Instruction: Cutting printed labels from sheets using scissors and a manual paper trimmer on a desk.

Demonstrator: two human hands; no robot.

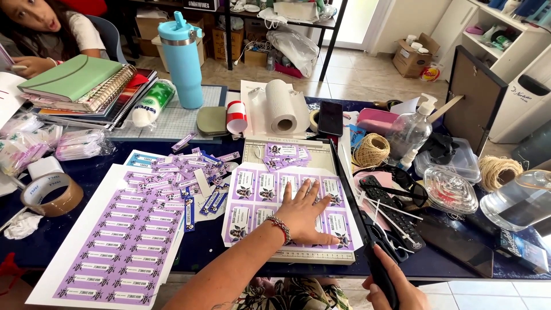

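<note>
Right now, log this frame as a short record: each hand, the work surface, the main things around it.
left hand: flat, pressing a printed sheet of purple labels
right hand: gripping the black cutter handle
surface: paper cutter on a dark table
left of it: larger label sheet, pile of cut labels, tape roll
behind: paper towel roll, blue tumbler
right: twine ball, remote
</note>
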